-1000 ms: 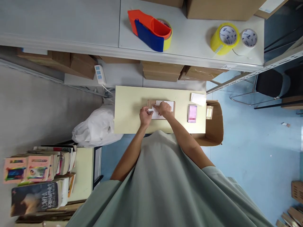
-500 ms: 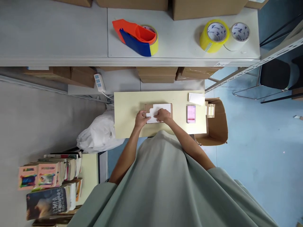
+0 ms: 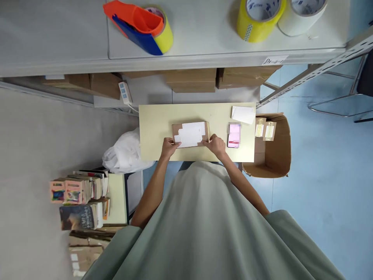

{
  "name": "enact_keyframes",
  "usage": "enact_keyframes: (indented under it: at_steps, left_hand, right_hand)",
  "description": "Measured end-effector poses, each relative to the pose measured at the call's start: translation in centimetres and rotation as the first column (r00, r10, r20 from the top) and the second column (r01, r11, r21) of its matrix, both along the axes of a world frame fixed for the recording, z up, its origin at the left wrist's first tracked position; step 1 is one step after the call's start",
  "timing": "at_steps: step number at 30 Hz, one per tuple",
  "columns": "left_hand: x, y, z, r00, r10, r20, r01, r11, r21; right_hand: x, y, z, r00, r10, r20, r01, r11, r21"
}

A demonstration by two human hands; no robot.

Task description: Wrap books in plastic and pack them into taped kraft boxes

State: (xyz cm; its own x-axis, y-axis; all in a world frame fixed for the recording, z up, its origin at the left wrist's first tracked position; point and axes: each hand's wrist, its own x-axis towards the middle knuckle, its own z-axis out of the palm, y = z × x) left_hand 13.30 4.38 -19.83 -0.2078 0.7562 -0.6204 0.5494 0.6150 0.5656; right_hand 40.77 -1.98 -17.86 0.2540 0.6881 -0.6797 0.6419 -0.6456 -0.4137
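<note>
While lying flat on the worktop (image 3: 157, 116), held at both near corners: a brown parcel (image 3: 177, 128), mostly covered on top by a white label (image 3: 190, 134) with a stepped outline. At the near left corner, the left hand (image 3: 169, 147), with a grip nearly closed on the parcel, thumb over the top, fingers against the left edge. At the near right corner, the right hand (image 3: 216, 145), with a grip likewise drawn in on the parcel, thumb on top and bent fingers along the right edge; firmness of either hold impossible to tell.

Right of the right hand, a phone (image 3: 234, 137) with a pink, partly blurred screen. In the far right corner, white cards (image 3: 243, 114). Beyond the right edge, an open carton (image 3: 281, 149), with small packets (image 3: 269, 131) in the far left part. Left of the worktop, a crumpled white bag (image 3: 124, 153); nearer and farther left, piled books (image 3: 75, 192). Across the far side, a shelf (image 3: 204, 31) with a dispenser (image 3: 136, 17) toward the left and, toward the right, yellow tape (image 3: 259, 31) beside white tape (image 3: 300, 25). Below, brown boxes (image 3: 190, 81) and a power strip (image 3: 124, 92).
</note>
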Motion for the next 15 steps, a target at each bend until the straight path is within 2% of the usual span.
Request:
enact_keyframes:
  at_steps: [3, 7, 11, 15]
  left_hand:
    - [0.2, -0.8, -0.7, 0.992, 0.117, -0.042, -0.118, 0.993, -0.031]
    - [0.7, -2.0, -1.3, 0.967, 0.254, -0.002, -0.253, 0.966, -0.057]
    - [1.8, -4.1, -0.9, 0.974, 0.226, 0.017, -0.223, 0.971, -0.085]
    - [3.0, -6.9, -0.1, 0.990, 0.136, 0.033, -0.135, 0.990, -0.029]
  right_hand:
    - [-0.2, -0.3, -1.8, 0.997, -0.022, -0.080, 0.030, 0.994, 0.105]
    - [-0.7, -2.2, -4.5, 0.979, -0.076, -0.187, 0.116, 0.970, 0.214]
    - [-0.9, -5.2, -6.1, 0.955, -0.143, -0.259, 0.217, 0.934, 0.285]
    - [-0.6, -8.1, -6.9, 0.918, -0.181, -0.354, 0.298, 0.902, 0.312]
